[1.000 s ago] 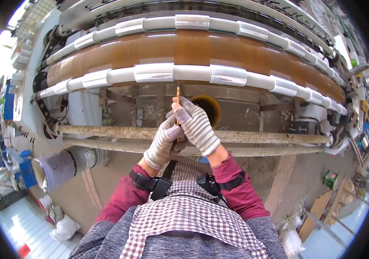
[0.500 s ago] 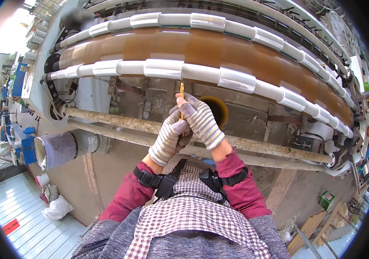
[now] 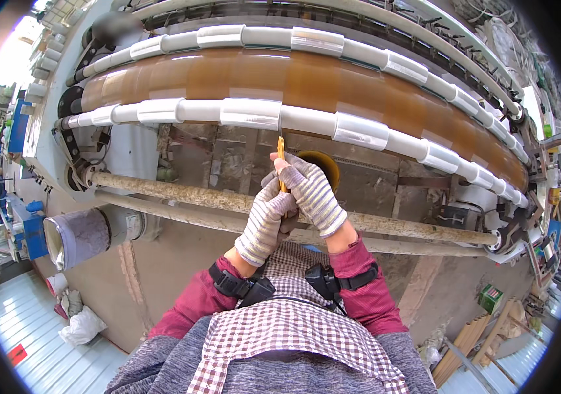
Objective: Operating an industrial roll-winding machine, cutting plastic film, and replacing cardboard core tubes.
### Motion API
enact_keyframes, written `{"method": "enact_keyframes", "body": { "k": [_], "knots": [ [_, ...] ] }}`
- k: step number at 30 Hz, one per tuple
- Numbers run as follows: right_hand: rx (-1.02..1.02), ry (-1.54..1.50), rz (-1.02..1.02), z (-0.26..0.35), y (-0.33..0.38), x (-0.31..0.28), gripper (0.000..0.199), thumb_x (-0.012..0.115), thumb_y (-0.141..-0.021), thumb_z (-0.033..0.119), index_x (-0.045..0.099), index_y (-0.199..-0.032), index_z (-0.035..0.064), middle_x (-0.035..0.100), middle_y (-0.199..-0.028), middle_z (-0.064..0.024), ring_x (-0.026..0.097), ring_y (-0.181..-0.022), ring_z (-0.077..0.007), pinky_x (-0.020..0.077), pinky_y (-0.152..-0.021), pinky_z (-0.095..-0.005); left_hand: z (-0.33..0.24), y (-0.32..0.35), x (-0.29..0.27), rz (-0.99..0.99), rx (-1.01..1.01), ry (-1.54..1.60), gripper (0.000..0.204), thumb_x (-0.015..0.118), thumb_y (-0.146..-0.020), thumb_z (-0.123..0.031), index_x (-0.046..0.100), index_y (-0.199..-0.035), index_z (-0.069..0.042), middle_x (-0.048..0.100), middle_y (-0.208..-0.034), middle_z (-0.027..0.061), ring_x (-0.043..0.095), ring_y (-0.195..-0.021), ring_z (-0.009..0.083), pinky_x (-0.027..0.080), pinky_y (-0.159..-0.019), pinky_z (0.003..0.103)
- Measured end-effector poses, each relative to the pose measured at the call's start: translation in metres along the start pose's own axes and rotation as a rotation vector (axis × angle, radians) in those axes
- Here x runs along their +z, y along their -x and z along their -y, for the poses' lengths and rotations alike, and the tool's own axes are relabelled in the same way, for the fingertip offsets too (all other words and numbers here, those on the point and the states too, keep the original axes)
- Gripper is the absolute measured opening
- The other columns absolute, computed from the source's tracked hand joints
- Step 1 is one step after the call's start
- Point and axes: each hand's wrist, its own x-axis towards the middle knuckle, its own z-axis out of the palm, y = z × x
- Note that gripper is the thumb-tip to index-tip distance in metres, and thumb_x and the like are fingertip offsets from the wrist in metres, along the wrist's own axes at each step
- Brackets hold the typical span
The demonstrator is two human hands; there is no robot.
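Observation:
Both hands wear striped knit gloves with bare fingertips and meet in front of my chest. My right hand is closed around a slim yellow utility knife, held upright with its tip pointing away from me. My left hand is closed just below, pressed against the right one at the knife's lower end; its fingertips are partly hidden. Just beyond the tip runs a long white rod carrying bands of clear film rolls, apart from the knife.
A wide brown roller lies behind the front rod, with a second rod of film rolls beyond it. Two dirty bars cross in front of me. A yellow-rimmed bucket stands under the machine. At left lies a purple-grey drum; wooden planks lie lower right.
My hands and the knife sit slightly lower and further right in the picture, a little farther from the front rod. The grip looks the same.

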Motion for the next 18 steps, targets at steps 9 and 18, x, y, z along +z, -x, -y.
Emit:
{"method": "enact_keyframes", "body": {
  "k": [9, 18],
  "knots": [
    [-0.04, 0.139, -0.051, -0.003, 0.003, 0.005, 0.039, 0.059, -0.089, 0.027, 0.058, -0.115, -0.0021, 0.063, -0.086, -0.0008, 0.054, -0.081, -0.0055, 0.045, -0.073, -0.0204, 0.0, 0.005, -0.003, 0.006, -0.019, -0.03, 0.021, 0.058, -0.079, -0.02, 0.05, -0.098, -0.015, 0.041, -0.066, -0.006, 0.034, -0.045, 0.002, 0.025, -0.038, 0.015],
    [-0.034, 0.05, -0.054, 0.001, 0.002, 0.014, 0.04, 0.06, -0.089, 0.029, 0.059, -0.116, -0.0008, 0.059, -0.085, 0.0024, 0.051, -0.077, -0.0039, 0.0432, -0.069, -0.0192, -0.007, 0.004, -0.01, -0.003, -0.012, -0.07, 0.018, 0.058, -0.081, -0.018, 0.055, -0.098, -0.015, 0.044, -0.063, -0.0065, 0.034, -0.043, 0.0021, 0.026, -0.036, 0.016]
  ]
}}
